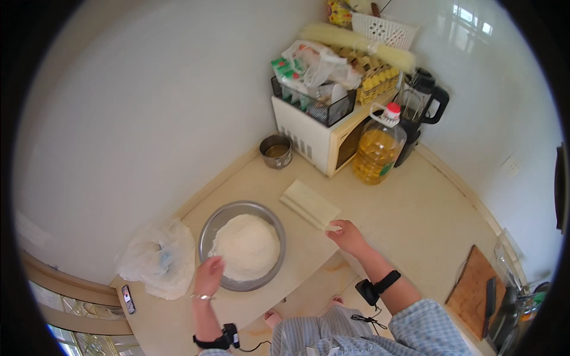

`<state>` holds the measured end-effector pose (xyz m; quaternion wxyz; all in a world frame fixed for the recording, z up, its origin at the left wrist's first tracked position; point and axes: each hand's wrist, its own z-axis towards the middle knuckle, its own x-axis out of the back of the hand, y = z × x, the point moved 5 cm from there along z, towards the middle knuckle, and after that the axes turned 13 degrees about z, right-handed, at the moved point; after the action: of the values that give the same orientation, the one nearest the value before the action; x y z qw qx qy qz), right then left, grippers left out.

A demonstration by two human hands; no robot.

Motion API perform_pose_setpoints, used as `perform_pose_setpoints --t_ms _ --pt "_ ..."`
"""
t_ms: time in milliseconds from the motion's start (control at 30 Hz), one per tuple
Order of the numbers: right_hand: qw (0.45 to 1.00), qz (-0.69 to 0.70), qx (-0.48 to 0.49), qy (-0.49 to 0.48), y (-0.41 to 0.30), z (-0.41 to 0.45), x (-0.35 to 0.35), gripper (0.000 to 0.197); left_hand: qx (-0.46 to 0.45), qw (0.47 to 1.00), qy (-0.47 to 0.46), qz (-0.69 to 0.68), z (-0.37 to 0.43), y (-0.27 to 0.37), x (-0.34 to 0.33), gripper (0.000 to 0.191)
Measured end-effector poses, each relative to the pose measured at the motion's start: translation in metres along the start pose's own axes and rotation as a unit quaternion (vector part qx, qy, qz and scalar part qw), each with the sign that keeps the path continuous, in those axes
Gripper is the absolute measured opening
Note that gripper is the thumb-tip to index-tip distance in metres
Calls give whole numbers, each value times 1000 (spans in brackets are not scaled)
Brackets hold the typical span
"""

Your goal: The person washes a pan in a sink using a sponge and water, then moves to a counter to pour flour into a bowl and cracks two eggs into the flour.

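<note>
A round metal bowl (282,249) holding a mound of white flour-like powder (247,247) stands on the countertop. My left hand (209,275) is at the bowl's near left rim, its fingers bent; whether it holds anything does not show clearly. To the right of the bowl lies a folded pale cloth (310,204). My right hand (347,236) pinches its near corner between thumb and fingers, while the rest of it lies flat. A translucent plastic bag (162,262) sits crumpled left of the bowl.
Along the wall are a metal pot (276,151), a microwave (303,133) with loaded baskets on top, an oil jug (380,151) and a blender (416,107). A phone (128,299) lies far left. A wooden cutting board (474,289) with a black-handled utensil (490,296) is at right.
</note>
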<state>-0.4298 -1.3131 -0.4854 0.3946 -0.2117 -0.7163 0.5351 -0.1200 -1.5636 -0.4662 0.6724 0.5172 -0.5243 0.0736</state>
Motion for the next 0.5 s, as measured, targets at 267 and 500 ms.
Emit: perform_pose_setpoints --t_ms 267,500 --pt "997 21 -65 -20 -3 32 98 27 -213 974 -66 -38 51 271 -78 29" --pt "993 32 64 93 -69 60 151 30 -338 936 -75 -62 103 395 -77 27"
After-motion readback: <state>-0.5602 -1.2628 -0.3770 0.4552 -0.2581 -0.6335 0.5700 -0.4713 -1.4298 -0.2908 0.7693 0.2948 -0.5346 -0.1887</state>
